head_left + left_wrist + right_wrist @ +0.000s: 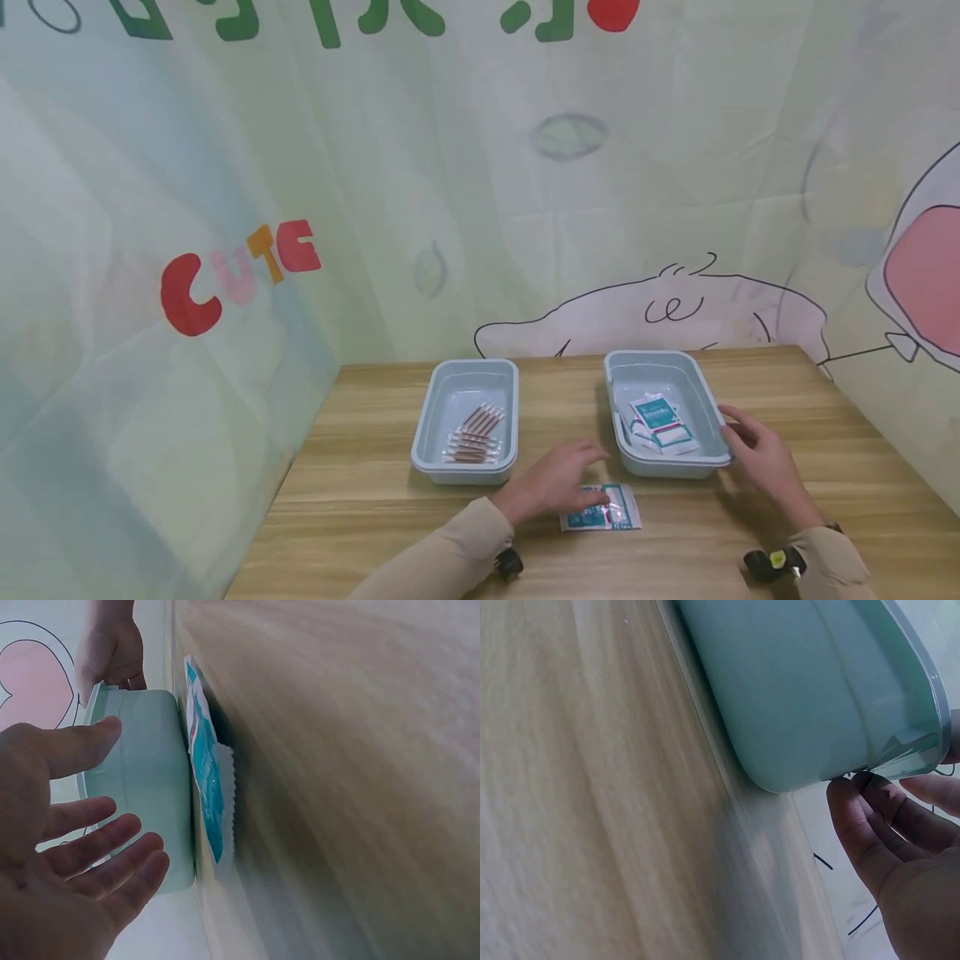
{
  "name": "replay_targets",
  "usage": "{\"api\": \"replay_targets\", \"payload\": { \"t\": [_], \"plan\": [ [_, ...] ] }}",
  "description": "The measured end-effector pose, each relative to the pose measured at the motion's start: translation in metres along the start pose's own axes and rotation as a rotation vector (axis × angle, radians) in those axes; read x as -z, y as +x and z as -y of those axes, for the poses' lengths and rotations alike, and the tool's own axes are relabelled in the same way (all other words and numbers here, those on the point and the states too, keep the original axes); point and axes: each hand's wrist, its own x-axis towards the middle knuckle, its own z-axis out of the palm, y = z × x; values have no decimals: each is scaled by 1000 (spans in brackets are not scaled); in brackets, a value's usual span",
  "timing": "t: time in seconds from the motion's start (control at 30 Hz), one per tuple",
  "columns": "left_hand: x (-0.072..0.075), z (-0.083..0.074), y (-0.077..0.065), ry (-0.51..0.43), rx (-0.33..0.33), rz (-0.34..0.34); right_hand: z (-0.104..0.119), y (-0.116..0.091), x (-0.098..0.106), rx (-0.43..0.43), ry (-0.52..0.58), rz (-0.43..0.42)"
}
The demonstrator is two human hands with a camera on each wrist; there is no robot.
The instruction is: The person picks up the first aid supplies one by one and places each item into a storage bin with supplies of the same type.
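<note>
My left hand hovers over a teal-and-white sachet lying on the table, its fingers spread and nothing held. In the left wrist view that sachet lies beyond the fingertips, in front of a pale blue plastic tray. This right-hand tray contains several similar sachets. My right hand holds the tray's right side by the rim; in the right wrist view its fingertips press the outer wall just under the lip.
A second pale blue tray stands to the left, holding several brown-stemmed swabs in clear wrappers. Both trays sit on a wood-grain table. A printed cloth backdrop rises behind and beside the table.
</note>
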Motion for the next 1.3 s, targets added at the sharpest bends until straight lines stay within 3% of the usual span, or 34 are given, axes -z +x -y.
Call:
{"api": "replay_targets", "payload": {
  "t": [0.5,1.07,1.3],
  "plan": [
    [-11,5,-5,7,21,47,-2,-6,-3,-33,-9,11],
    [-13,4,-8,-23,79,102,-4,-4,-2,-7,15,8],
    [-13,3,-9,-16,73,106,-1,-1,0,-20,23,9]
  ]
}}
